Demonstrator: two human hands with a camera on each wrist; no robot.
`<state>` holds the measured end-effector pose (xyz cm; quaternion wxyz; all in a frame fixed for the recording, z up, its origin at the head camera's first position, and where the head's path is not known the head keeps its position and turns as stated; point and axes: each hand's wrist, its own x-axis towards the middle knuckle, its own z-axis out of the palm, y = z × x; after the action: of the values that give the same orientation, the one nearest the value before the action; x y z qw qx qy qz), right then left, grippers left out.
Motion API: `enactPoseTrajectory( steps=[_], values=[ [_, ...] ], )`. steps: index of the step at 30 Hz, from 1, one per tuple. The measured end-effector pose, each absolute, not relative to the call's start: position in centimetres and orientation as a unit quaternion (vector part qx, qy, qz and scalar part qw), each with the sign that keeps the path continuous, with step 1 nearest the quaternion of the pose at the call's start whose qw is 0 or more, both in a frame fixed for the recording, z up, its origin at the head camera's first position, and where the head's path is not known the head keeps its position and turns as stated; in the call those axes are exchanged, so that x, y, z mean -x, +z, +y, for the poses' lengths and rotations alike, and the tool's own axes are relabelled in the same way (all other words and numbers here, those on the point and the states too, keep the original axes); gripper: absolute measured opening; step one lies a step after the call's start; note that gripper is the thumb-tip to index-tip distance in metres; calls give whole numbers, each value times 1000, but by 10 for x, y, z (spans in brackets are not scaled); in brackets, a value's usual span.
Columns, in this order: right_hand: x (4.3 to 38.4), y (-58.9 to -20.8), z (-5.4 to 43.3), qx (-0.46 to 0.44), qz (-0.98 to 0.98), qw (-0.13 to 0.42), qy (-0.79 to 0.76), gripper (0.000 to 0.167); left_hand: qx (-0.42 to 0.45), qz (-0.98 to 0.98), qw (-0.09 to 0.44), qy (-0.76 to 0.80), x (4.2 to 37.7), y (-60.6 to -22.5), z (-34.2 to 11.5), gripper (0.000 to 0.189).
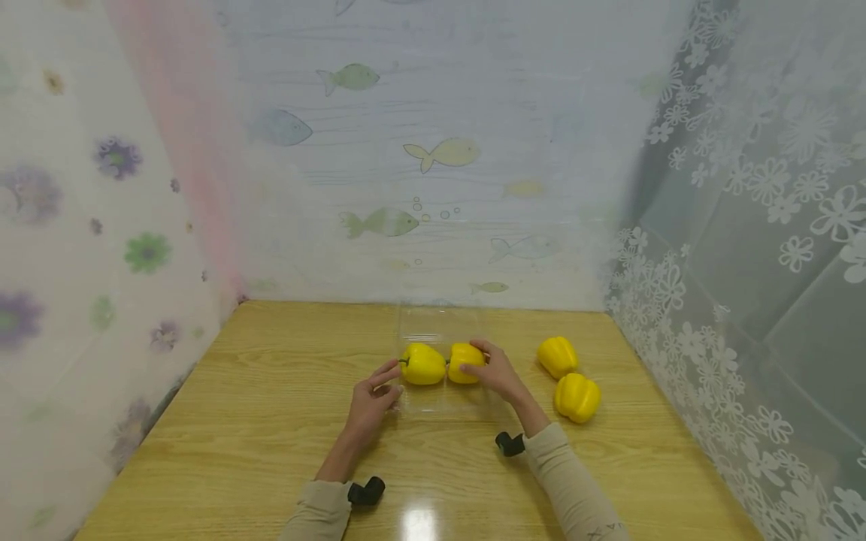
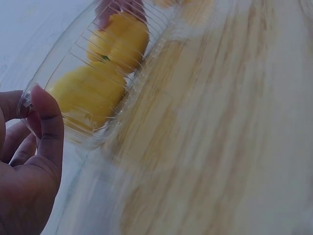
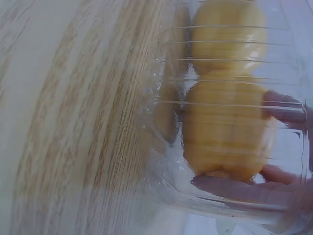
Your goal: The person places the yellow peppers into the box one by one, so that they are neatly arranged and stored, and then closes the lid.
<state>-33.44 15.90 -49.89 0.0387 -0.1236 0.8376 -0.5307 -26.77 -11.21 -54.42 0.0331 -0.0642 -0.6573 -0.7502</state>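
Note:
A clear plastic clamshell box (image 1: pixel 433 406) lies in the middle of the table, its lid (image 1: pixel 440 321) folded open toward the wall. Inside, two yellow bell peppers sit side by side: the left pepper (image 1: pixel 423 365) has its green stem pointing left, and the right pepper (image 1: pixel 460 362) points its stem at the first. My left hand (image 1: pixel 367 406) pinches the left rim of the box between thumb and fingers, as the left wrist view shows. Reaching in from the right, my right hand (image 1: pixel 499 374) grips the right pepper, fingers behind it and thumb in front.
Right of the box, two more yellow bell peppers rest on the wooden table, one pepper (image 1: pixel 558 357) behind the other pepper (image 1: pixel 577 397). A fish-print curtain (image 1: pixel 433 188) hangs at the back. Flowered curtains (image 1: pixel 145 252) close off both sides.

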Motion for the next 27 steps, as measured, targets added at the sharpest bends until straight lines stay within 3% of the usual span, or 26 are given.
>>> enactPoseTrajectory(
  steps=[27],
  values=[
    [331, -495, 161, 152, 842, -28, -517, 56, 63, -661, 37, -747, 268, -545, -112, 38]
  ],
)
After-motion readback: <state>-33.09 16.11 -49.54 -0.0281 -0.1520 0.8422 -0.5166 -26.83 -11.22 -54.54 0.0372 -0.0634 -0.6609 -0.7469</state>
